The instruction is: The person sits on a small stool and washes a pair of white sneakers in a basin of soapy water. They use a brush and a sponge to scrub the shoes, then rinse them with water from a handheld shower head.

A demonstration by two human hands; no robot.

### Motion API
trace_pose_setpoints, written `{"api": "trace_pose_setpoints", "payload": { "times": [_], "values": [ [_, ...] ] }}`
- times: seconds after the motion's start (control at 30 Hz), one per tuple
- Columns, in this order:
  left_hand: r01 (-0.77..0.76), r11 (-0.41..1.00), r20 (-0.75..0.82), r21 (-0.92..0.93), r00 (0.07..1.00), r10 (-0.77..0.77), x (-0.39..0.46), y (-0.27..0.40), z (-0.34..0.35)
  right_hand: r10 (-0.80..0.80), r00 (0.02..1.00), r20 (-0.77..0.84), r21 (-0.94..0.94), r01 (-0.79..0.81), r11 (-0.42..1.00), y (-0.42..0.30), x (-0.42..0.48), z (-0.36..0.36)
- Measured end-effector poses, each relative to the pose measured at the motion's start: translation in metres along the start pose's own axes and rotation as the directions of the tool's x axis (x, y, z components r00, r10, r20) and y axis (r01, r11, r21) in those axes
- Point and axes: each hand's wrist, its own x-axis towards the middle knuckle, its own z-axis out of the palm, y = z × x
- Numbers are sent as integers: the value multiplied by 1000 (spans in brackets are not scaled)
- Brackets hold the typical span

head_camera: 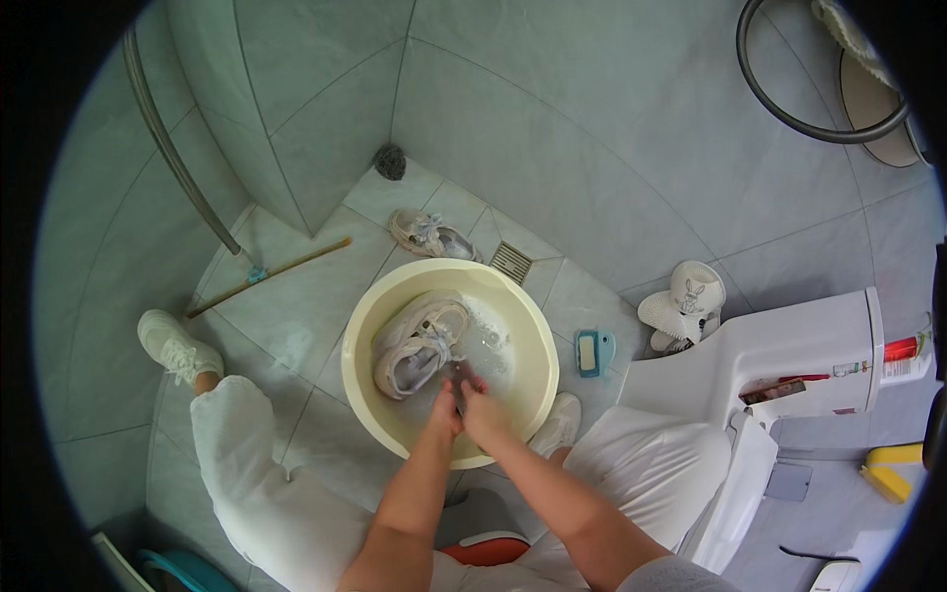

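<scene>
Both of my hands are inside a cream plastic basin (544, 325) on the floor. My left hand (446, 409) and my right hand (484, 413) meet around a small dark reddish-brown item (462, 372), which they partly cover; its kind cannot be made out. Just beyond my fingers lies a wet light-coloured lace-up shoe (418, 348), its opening towards me. Cloudy water with white suds (492, 337) fills the right part of the basin. Behind the rim, a similar shoe (433, 235) rests on the tiles.
Right of the basin is a blue soap dish with soap (587, 353). A floor drain (510, 263) lies behind. A broom-like stick (274, 275) and a hose (177, 159) are at left. A white toilet (799, 348) stands at right; a dark scouring ball (390, 161) sits in the corner.
</scene>
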Motion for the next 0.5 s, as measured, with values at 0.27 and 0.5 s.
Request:
{"api": "trace_pose_setpoints", "payload": {
  "times": [0.27,0.5],
  "values": [
    [47,978,10,203,999,-50,10,-7,-5,-57,997,-46,45,59,997,13,12,-3],
    [76,961,-4,267,997,-77,-4,14,4,-100,994,-33,59,101,993,15,-24,12]
  ]
}}
